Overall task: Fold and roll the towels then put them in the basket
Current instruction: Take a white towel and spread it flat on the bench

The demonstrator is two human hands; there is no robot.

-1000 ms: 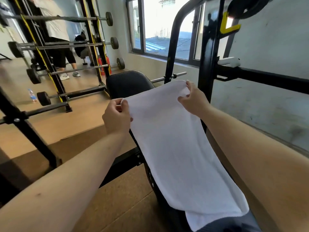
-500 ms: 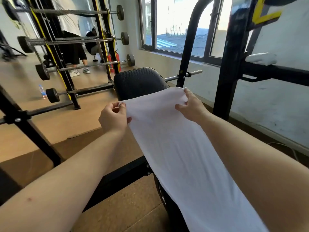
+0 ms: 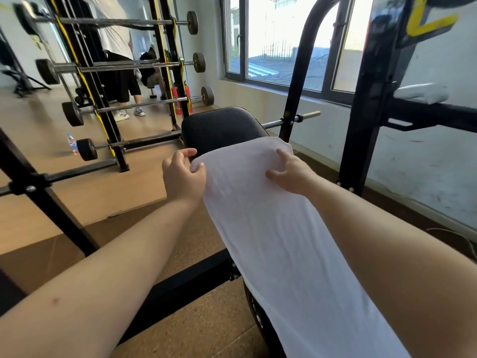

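one white towel (image 3: 278,241) lies lengthwise on the padded worktop (image 3: 222,127). its far end stops short of the worktop's far edge, and its near end runs out of view at the bottom.

two hands are at that far end. the left hand (image 3: 180,177) sits at the towel's left corner with its fingers loosely curled and its thumb on the hem, but i cannot tell whether it is actually pinching the cloth. the right hand (image 3: 293,173) lies flat on the right corner with its fingers spread, gripping nothing.

risks from here:
- the worktop is narrow, so a one-sided pull could drag the towel over its left or right edge and onto the floor.
- if only one corner is lifted, the fold will likely come out skewed and the roll would taper.

no basket is in view, so there is nothing to check the roll against. off the worktop there is one water bottle (image 3: 72,143) on the floor and one person standing (image 3: 121,60).
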